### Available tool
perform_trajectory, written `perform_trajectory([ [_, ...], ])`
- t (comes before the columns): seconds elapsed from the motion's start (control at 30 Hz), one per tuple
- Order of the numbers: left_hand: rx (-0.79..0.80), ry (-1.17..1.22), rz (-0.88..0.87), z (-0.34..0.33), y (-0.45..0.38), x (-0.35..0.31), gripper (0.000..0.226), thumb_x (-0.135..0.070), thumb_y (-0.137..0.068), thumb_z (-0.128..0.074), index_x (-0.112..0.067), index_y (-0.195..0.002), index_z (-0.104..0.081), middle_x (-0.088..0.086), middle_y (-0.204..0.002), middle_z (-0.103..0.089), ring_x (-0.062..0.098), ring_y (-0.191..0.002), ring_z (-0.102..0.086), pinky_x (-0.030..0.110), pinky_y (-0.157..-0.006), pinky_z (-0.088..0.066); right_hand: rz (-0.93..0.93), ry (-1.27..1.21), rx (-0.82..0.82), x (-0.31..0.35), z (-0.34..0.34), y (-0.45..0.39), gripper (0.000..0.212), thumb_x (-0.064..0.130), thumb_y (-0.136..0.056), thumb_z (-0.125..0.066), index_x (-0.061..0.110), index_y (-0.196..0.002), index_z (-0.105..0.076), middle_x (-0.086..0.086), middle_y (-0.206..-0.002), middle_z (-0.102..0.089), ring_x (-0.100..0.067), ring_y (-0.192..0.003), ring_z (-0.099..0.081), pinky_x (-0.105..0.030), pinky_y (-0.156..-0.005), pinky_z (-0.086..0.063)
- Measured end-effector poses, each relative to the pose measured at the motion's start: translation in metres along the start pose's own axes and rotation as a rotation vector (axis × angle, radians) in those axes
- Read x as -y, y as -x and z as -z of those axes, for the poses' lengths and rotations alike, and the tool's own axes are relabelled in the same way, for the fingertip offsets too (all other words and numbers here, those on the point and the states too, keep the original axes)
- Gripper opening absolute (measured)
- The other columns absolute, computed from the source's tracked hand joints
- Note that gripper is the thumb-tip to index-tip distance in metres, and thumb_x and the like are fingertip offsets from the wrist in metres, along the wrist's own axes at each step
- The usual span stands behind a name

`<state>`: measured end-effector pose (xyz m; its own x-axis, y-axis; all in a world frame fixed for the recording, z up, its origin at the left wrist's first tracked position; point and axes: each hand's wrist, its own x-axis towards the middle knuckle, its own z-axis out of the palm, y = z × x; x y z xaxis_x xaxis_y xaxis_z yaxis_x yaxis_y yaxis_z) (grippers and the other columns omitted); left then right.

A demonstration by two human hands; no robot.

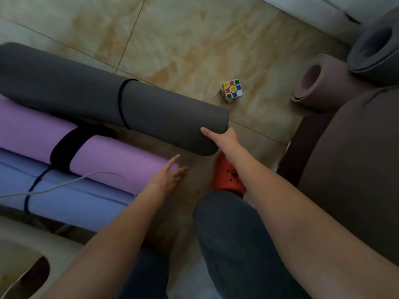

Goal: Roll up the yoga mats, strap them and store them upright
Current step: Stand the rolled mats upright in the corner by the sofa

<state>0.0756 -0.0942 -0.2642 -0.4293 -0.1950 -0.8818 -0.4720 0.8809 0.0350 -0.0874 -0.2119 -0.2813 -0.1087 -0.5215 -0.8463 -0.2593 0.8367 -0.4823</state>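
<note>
- Both forearms are bare up to the near edge of the picture; no sleeve shows on either.
- The left hand (167, 179) and the right hand (224, 137) wear no gloves, rings or watch.
- The fingernails show plain; whether they are painted cannot be told.
- The legs are in dark blue-grey trousers (233, 234), the cloth like denim, with soft folds near the knee.
- On the one foot in view is an orange-red clog (226, 171) of moulded foam, with small round holes across its top.
</note>
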Motion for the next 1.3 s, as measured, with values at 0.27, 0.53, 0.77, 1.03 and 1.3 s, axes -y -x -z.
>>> perform_trajectory([
  [0.27, -0.320, 0.000, -0.049, 0.053, 0.083, 0.074, 0.034, 0.000, -0.083, -0.045, -0.015, -0.089, -0.075, -0.001, -0.080, -0.068, 0.019, -0.096, -0.061, 0.058, -0.110, 0.021, 0.054, -0.198, 0.018, 0.056, -0.007, 0.074, 0.082, 0.040, -0.072, -0.082, 0.012, -0.138, -0.042, -0.005, -0.127, -0.060, -0.024, -0.115, -0.059, -0.042, -0.097, -0.051],
  [0.53, -0.631, -0.074, -0.003, 0.135, 0.229, 0.136, 0.022, -0.010, -0.033, -0.061, -0.023, -0.051, -0.064, -0.007, -0.049, -0.053, 0.018, -0.059, -0.062, 0.057, -0.102, -0.040, 0.493, -0.025, -0.205, 0.219, -0.003, 0.189, 0.054, 0.044, -0.084, -0.068, 0.010, -0.121, -0.045, -0.008, -0.116, -0.062, -0.030, -0.108, -0.058, -0.043, -0.094, -0.046],
  [0.77, -0.328, -0.086, 0.042, 0.256, 0.288, 0.139, 0.038, -0.033, -0.069, -0.077, -0.019, -0.104, -0.072, 0.000, -0.103, -0.064, 0.025, -0.120, -0.050, 0.060, -0.108, 0.019, 0.844, 0.302, -0.565, 0.298, 0.084, 0.276, 0.044, 0.049, -0.089, -0.059, 0.011, -0.107, -0.046, -0.001, -0.079, -0.063, -0.029, -0.079, -0.062, -0.041, -0.089, -0.039],
  [1.03, -0.280, -0.023, 0.249, 0.356, 0.304, 0.169, 0.050, -0.042, -0.085, -0.064, -0.021, -0.130, -0.057, -0.002, -0.131, -0.054, 0.021, -0.126, -0.049, 0.040, -0.119, 0.002, 0.735, 0.206, -0.846, 0.291, 0.325, 0.313, 0.041, 0.048, -0.090, -0.060, 0.011, -0.106, -0.052, -0.002, -0.097, -0.059, -0.031, -0.098, -0.058, -0.035, -0.076, -0.039],
  [1.3, -0.534, 0.157, 0.365, 0.477, 0.291, 0.196, 0.043, -0.056, -0.086, -0.056, -0.033, -0.123, -0.056, -0.009, -0.122, -0.050, 0.011, -0.121, -0.051, 0.032, -0.116, -0.010, 0.074, 0.319, -1.087, 0.246, 0.529, 0.292, 0.065, 0.027, -0.098, -0.053, 0.022, -0.154, -0.019, -0.013, -0.155, -0.029, -0.033, -0.143, -0.024, -0.060, -0.115, -0.016],
])
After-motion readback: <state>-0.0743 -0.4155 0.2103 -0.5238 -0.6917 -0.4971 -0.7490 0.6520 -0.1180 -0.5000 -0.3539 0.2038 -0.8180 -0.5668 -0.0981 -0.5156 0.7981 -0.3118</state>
